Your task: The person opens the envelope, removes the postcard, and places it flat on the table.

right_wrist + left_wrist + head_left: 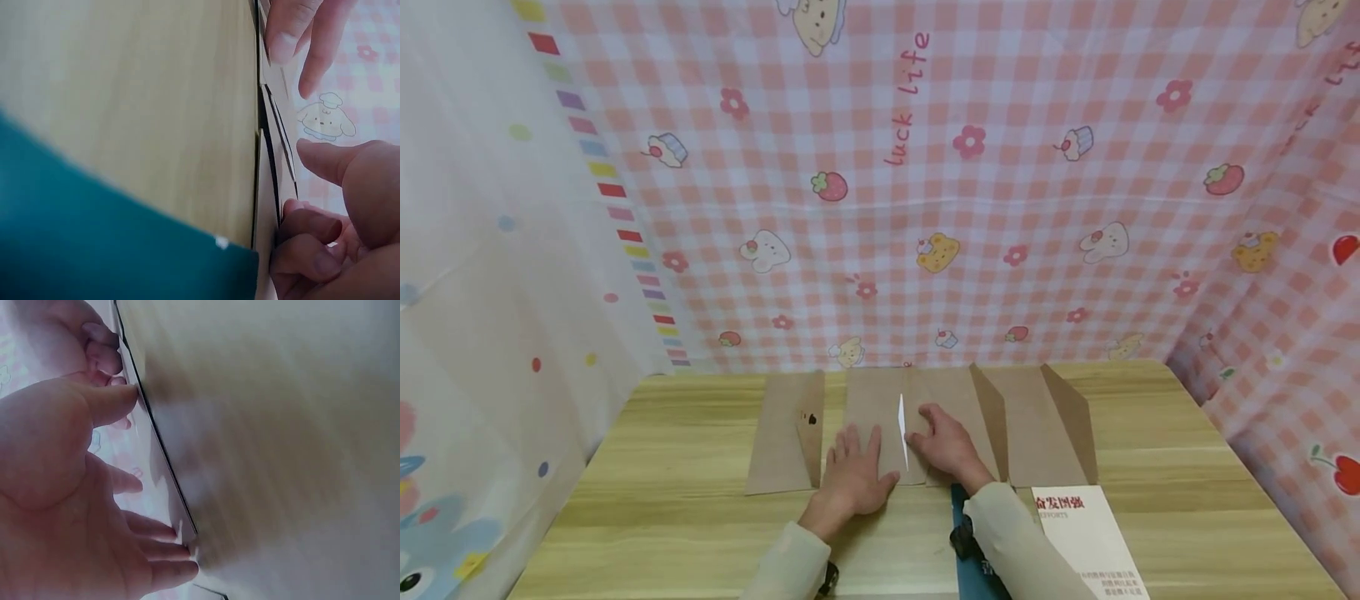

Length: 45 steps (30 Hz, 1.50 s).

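Several folded brown paper sheets lie in a row across the wooden table. My left hand (857,475) rests with spread fingers on a middle brown paper sheet (872,396), its thumb near the front edge. Beside it, a narrow white slit (902,429) shows where a paper edge stands up. My right hand (951,446) is at that raised edge, its fingers curled against the paper. In the right wrist view, the lifted paper edge (279,125) runs to the curled fingers; the exact grip is partly hidden. The left thumb (284,44) shows above.
A brown sheet with a folded flap (778,433) lies at the left, another (1033,425) at the right. A white booklet (1093,533) with red lettering and a partly covered teal book (973,575) are near the right forearm. A pink checked cloth (1000,208) hangs behind.
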Motion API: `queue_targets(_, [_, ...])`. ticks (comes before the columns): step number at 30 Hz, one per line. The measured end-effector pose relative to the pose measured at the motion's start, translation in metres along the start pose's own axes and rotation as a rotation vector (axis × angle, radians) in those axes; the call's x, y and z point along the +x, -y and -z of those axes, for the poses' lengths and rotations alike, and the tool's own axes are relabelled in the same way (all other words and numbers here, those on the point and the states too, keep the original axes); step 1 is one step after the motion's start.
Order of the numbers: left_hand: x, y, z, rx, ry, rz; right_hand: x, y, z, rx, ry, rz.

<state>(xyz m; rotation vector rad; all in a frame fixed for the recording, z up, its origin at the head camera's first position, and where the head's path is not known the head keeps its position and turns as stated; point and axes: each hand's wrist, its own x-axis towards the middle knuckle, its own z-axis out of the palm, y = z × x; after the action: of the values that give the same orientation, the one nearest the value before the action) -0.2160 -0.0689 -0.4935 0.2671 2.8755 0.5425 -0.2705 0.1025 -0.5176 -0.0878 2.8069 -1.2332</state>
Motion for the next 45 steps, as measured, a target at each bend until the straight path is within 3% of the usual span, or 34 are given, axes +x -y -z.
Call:
queue_targets(18, [-0.001, 0.014, 0.006, -0.006, 0.039, -0.04, 0.001, 0.012, -0.003, -0.156, -0.022, -0.026])
queue_targets(45, [-0.005, 0.019, 0.008, -0.027, 0.043, -0.082, 0.001, 0.015, -0.003, -0.117, -0.027, -0.097])
